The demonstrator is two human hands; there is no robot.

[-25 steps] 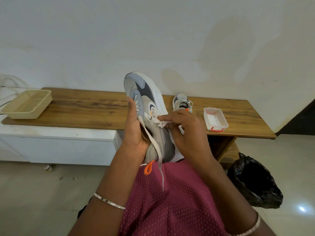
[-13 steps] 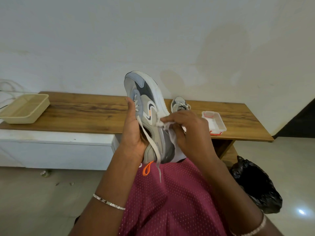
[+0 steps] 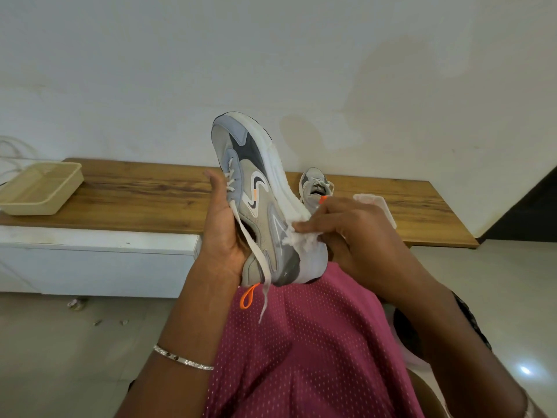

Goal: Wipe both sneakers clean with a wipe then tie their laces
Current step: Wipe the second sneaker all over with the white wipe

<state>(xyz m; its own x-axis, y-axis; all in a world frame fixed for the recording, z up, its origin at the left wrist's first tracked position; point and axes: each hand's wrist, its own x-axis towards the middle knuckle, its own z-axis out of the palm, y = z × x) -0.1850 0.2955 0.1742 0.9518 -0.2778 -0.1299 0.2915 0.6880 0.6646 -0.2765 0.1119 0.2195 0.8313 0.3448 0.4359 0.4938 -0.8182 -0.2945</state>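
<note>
- Resting heel-down on the lap, the grey sneaker [image 3: 256,203] stands toe-up at frame centre, white sole facing 3 o'clock; its inner side & most of the lacing are hidden by the palm.
- Loose lace [image 3: 251,245] hangs toward 6 o'clock past the orange heel loop [image 3: 247,297]; untied.
- L hand [image 3: 224,236] cups the tongue side, thumb up along the laces; the other fingers go behind the shoe, can't tell how they lie.
- R hand [image 3: 355,233] at 3 o'clock: fingertips pressed together, pinching a crumpled white wipe [image 3: 298,238] against the heel-side sole. Vs 0.5 s ago the wipe sits lower on the shoe, nearer the heel.
- 2nd sneaker [image 3: 315,184] on the wooden bench [image 3: 135,194] at about 1 o'clock, its lower part blocked by the R hand.
- Clear wipe tub [image 3: 373,203] beside it now mostly covered by the R hand; earlier it showed nearly whole.
- Beige tray [image 3: 42,188] at 9 o'clock, cut by the frame's left edge.
- Black bag [image 3: 470,321] at 4 o'clock, barely visible behind the R forearm.
</note>
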